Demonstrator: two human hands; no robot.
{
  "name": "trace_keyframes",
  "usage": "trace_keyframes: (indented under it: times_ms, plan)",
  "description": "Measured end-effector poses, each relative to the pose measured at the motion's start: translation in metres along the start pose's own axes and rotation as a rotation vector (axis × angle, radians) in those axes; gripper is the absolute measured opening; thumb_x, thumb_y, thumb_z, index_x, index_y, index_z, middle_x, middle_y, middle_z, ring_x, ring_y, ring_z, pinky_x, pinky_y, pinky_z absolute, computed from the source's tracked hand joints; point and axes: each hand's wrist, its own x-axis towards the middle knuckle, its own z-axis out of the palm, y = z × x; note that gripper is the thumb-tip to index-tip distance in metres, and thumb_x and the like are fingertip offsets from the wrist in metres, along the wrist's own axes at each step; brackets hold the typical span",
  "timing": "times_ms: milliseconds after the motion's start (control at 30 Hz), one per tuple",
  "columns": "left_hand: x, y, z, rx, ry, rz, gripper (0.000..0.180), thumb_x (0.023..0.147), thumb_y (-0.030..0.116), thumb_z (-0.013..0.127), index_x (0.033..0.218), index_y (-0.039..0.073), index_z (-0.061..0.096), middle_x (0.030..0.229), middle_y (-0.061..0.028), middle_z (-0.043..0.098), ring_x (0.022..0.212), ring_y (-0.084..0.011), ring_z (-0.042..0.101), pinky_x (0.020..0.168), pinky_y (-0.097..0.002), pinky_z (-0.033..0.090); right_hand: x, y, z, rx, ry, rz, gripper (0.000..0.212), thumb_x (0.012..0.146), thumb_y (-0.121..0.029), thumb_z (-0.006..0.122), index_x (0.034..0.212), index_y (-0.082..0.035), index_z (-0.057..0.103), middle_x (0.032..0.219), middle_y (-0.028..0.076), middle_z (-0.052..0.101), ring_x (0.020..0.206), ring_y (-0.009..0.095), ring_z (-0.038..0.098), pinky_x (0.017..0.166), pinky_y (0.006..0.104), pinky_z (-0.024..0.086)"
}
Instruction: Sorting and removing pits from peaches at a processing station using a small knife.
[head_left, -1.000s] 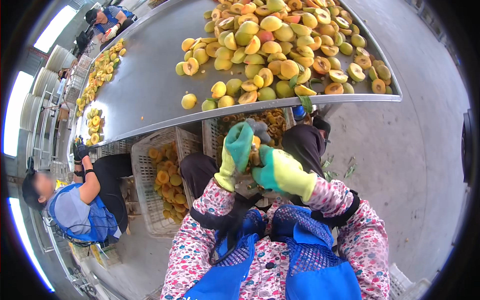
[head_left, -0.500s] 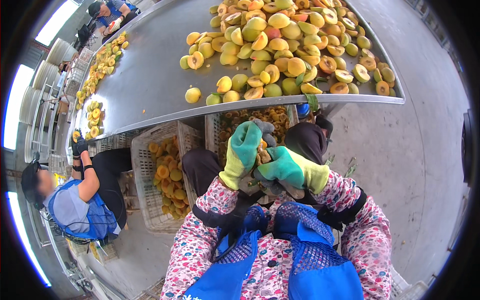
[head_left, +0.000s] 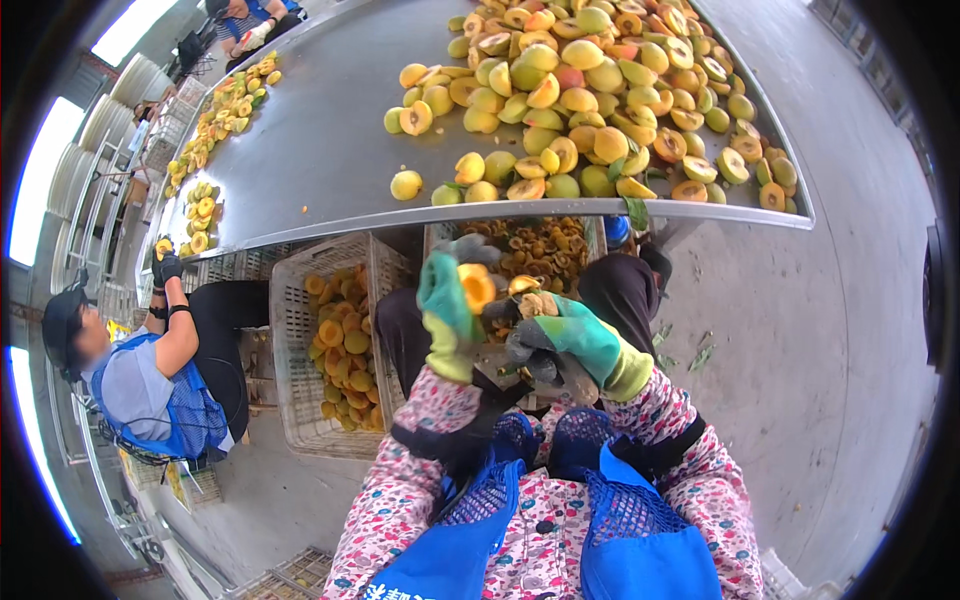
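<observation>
Fruit half (head_left: 478, 288) sits near the frame's centre, gripped in the gloved left hand (head_left: 445, 303). Another fruit piece (head_left: 523, 285) shows by the curled gloved right hand (head_left: 578, 345), whose grip I cannot tell. Halved fruit (head_left: 609, 145) heaps the metal surface (head_left: 330, 150) at upper right; a crate (head_left: 293, 350) of fruit stands left of centre.

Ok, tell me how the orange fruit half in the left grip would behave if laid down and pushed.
Laid cut face down, the fruit half would probably slide rather than roll, since that face looks flat. Its exposed flesh suggests a slippery surface that may bruise if squeezed. It is likely light, being small beside the gloved left grip.
</observation>
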Motion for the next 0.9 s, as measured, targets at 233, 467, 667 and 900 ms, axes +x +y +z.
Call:
trace_keyframes:
  times_ms: [233,467,667,900]
  plan:
    - [0.042,0.061,-0.169,1.338,0.280,0.106,0.022,0.092,0.021,0.055,0.099,0.003,0.065,0.088,-0.0130,0.067,0.077,-0.0271,0.063,0.070,-0.0392,0.051,0.013,0.020,-0.051,0.127,0.233,0.048,0.032,0.093,-0.020,0.057,0.118,0.000,0.054,0.083,0.002,0.058,0.064,0.010,0.055,0.054,0.0240,0.046]
    - [0.104,0.026,-0.031,1.102,-0.073,0.363,0.033,0.083,0.022,0.063,0.112,0.006,0.063,0.112,-0.0171,0.063,0.103,-0.0331,0.061,0.093,-0.0405,0.046,0.023,0.045,-0.084,0.559,0.056,0.200,0.036,0.093,-0.024,0.057,0.120,-0.001,0.052,0.082,0.005,0.056,0.067,0.014,0.057,0.058,0.0230,0.051]
    - [0.181,-0.027,0.006,1.472,-0.329,0.041,0.049,0.074,0.045,0.066,0.111,0.013,0.065,0.124,-0.0117,0.057,0.111,-0.0358,0.053,0.093,-0.0493,0.041,0.019,0.004,-0.050,0.134,0.301,0.197,0.029,0.090,-0.025,0.062,0.111,-0.005,0.058,0.077,0.004,0.055,0.065,0.015,0.055,0.052,0.0282,0.046]
    - [0.097,0.005,0.021,-0.045,-0.652,-0.045,0.053,0.084,-0.007,0.059,0.133,0.007,0.047,0.134,-0.0094,0.054,0.112,-0.0217,0.057,0.091,-0.0322,0.047,0.038,-0.042,-0.039,0.103,0.356,-0.123,0.025,0.093,-0.032,0.058,0.104,-0.009,0.056,0.077,0.004,0.058,0.064,0.017,0.057,0.055,0.0310,0.047]
